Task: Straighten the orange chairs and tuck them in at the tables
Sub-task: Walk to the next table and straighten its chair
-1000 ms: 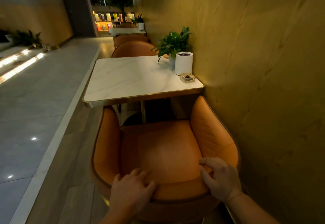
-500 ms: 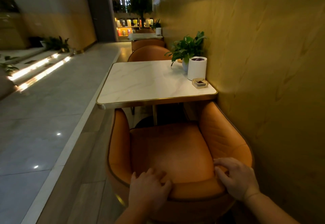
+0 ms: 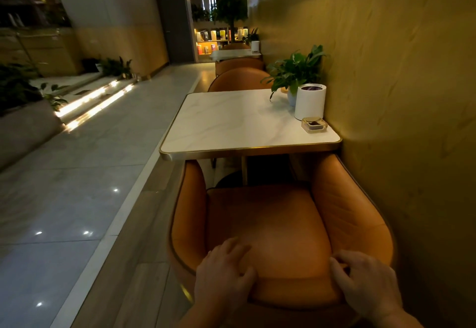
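Note:
An orange leather tub chair [image 3: 265, 224] stands right in front of me, its arm fronts reaching under the near edge of a white marble table [image 3: 231, 121] with a gold rim. My left hand [image 3: 224, 273] grips the top of the chair's backrest left of centre, fingers curled over the edge. My right hand [image 3: 365, 281] holds the backrest top at the right, near the wall. Beyond the table another orange chair [image 3: 239, 79] faces this way, and a third orange chair [image 3: 239, 63] stands behind it at a farther table [image 3: 233, 53].
A gold wall [image 3: 399, 96] runs close along the right of chair and table. On the table stand a potted plant [image 3: 296, 72], a white cylinder [image 3: 310, 102] and a small glass tray [image 3: 314, 124]. A tiled aisle [image 3: 77, 186] lies left, with lit steps [image 3: 95, 101].
The view has swung left and the chair and table now sit further right in frame. The chair's arms reach slightly further under the table edge. Both hands keep their hold on the backrest.

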A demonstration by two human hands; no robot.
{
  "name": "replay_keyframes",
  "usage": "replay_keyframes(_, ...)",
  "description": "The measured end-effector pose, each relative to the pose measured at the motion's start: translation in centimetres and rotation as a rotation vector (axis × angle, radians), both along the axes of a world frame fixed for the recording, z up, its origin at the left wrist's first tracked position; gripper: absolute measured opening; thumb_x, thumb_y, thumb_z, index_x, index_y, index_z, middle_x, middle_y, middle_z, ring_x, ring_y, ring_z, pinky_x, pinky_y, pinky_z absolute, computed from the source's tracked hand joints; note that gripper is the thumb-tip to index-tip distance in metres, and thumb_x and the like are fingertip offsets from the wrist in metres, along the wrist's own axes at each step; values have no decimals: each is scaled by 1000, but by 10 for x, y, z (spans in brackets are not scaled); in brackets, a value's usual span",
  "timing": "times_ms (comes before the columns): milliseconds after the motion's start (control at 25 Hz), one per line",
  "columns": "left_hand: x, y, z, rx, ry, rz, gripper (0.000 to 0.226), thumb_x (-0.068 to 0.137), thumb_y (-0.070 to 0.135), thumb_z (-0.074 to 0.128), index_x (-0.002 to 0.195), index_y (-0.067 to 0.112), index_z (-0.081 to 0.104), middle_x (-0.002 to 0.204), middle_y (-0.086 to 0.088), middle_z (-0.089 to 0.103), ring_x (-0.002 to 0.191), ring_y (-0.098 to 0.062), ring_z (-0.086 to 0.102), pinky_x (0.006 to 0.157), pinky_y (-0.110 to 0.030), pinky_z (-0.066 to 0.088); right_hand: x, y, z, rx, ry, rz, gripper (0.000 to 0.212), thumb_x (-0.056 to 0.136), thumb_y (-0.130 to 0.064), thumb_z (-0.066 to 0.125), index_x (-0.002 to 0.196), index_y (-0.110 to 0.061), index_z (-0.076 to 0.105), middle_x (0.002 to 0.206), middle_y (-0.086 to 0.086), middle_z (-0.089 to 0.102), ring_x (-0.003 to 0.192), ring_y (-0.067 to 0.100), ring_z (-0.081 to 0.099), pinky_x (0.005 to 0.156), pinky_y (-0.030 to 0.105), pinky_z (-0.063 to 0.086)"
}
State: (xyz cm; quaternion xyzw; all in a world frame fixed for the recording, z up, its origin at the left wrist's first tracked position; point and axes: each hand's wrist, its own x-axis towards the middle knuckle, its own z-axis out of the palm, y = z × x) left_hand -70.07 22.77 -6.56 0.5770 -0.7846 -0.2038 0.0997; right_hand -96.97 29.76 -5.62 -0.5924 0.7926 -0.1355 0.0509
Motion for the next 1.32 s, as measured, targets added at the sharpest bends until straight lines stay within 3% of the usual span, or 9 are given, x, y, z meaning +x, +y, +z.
replay_keyframes(280, 1, -9, 1, 62, -37, -11, 63, 84, 69, 31, 145, 55, 35, 158, 23, 27, 139, -5, 32, 115, -42, 29, 5, -5, 2, 5, -34, 9, 20, 93, -63, 38, 90, -50, 52, 95, -22, 56, 81, -5, 50, 67, 14, 38)
replay_keyframes(400, -1, -16, 0, 55, -28, 7, 67, 77, 72, 29, 142, 58, 38, 156, 28, 29, 135, 0, 34, 111, -39, 34, 1, -13, 1, -16, 6, 12, 17, 92, -65, 37, 92, -53, 50, 98, -22, 57, 82, -7, 51, 68, 10, 39)
replay_keyframes(600, -3, -25, -3, 71, -35, 19, 65, 76, 71, 31, 138, 56, 43, 152, 27, 34, 131, -1, 37, 110, -38, 31, -1, -17, 0, -29, -6, -13, 17, 91, -65, 39, 91, -54, 52, 101, -19, 59, 84, -6, 52, 72, 14, 42)
replay_keyframes(680, -4, -30, -6, 77, -55, 4, 64, 78, 70, 32, 139, 53, 45, 150, 25, 38, 130, -3, 39, 108, -38, 29, -2, -18, 2, -10, -18, 1, 16, 92, -64, 38, 93, -54, 51, 101, -21, 56, 86, -5, 50, 72, 17, 41)
replay_keyframes(880, -5, -32, -8, 112, -79, -10, 64, 82, 69, 28, 140, 48, 47, 150, 19, 42, 136, -8, 38, 120, -46, 13, 1, -24, 11, 79, -40, 16, 13, 95, -62, 37, 98, -55, 47, 102, -21, 48, 88, -3, 45, 68, 20, 34)
replay_keyframes(1080, -4, -32, -7, 143, -109, -26, 58, 87, 64, 28, 137, 45, 52, 145, 17, 47, 133, -8, 41, 120, -47, 11, 0, -26, 7, 136, -38, -5, 18, 95, -62, 37, 102, -54, 51, 111, -23, 52, 90, -4, 46, 67, 17, 34)
replay_keyframes(1320, -6, -34, 1, 219, -174, -65, 61, 88, 62, 24, 140, 41, 49, 147, 9, 47, 135, -16, 41, 121, -50, 10, -4, -29, 7, 208, -48, 0, 41, 89, -69, 37, 126, -54, 48, 129, -24, 48, 106, -4, 43, 86, 26, 41)
